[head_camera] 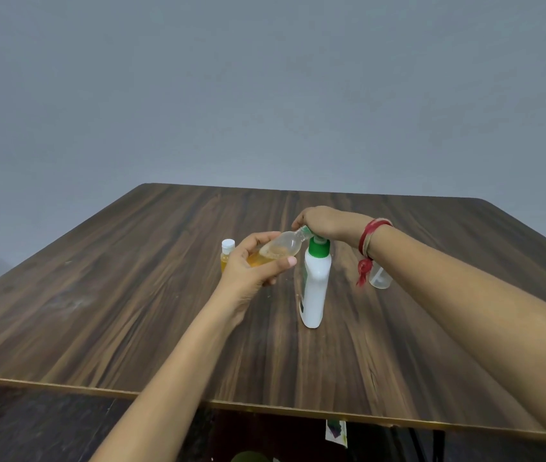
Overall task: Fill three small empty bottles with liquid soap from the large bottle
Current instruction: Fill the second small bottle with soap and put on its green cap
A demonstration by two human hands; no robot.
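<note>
Count on the table (131,295): three small bottles, one large bottle, and my two hands.

Item one, far left: a capped bottle (227,255), upright on the table with a white cap and amber soap inside. It stands just beside my left hand (251,266); I cannot tell whether they touch.

Item two: my left hand grips the tilted bottle (280,250), fingers and thumb wrapped round its lower half and holding it clear of the table. It is uncapped and leans right, with its neck up at the spout. Amber soap fills part of it and the upper part is clear.

Item three, centre: the large bottle (315,291), white, upright on the table, with one green pump (317,247) on top.

My right hand (326,223) covers the pump, palm down, fingers curled over its far side. One red thread (369,243) is tied round that wrist.

Item four, right: a clear bottle (381,279), upright on the table and partly hidden behind my right wrist. No amber shows in it. Its top is out of sight.

A grey wall (265,95) stands behind the table.
</note>
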